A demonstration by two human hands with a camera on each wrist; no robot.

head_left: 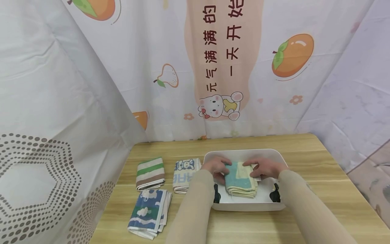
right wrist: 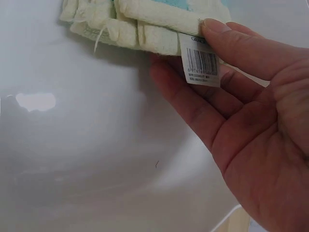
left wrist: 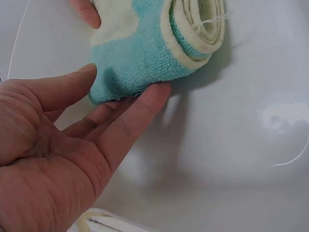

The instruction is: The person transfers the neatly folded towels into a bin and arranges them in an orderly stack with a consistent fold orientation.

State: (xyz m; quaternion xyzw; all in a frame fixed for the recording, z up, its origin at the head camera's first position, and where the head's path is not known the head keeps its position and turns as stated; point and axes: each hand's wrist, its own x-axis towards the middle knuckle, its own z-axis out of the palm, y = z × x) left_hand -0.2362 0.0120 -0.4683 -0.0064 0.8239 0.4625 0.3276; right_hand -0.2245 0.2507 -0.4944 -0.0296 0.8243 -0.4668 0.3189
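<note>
A folded teal and cream towel (head_left: 240, 181) is between both hands inside a white plastic tub (head_left: 248, 206). My left hand (head_left: 217, 166) holds the towel's left side, with the thumb by its upper edge and the fingers beneath, as the left wrist view shows. On the right side, my right hand (head_left: 266, 166) pinches the cream layers, thumb on top and fingers underneath. A white barcode label (right wrist: 202, 63) hangs from the towel beside the right fingers. The folded layers show as a rolled end in the left wrist view.
Left of the tub lie three folded towels: a green-and-brown striped one (head_left: 150, 173), a white and blue one (head_left: 184, 176) and a blue-green patterned one (head_left: 149, 211). Black clips (head_left: 275, 195) sit at the tub's sides. A printed curtain (head_left: 164, 112) hangs behind the wooden table (head_left: 310, 159).
</note>
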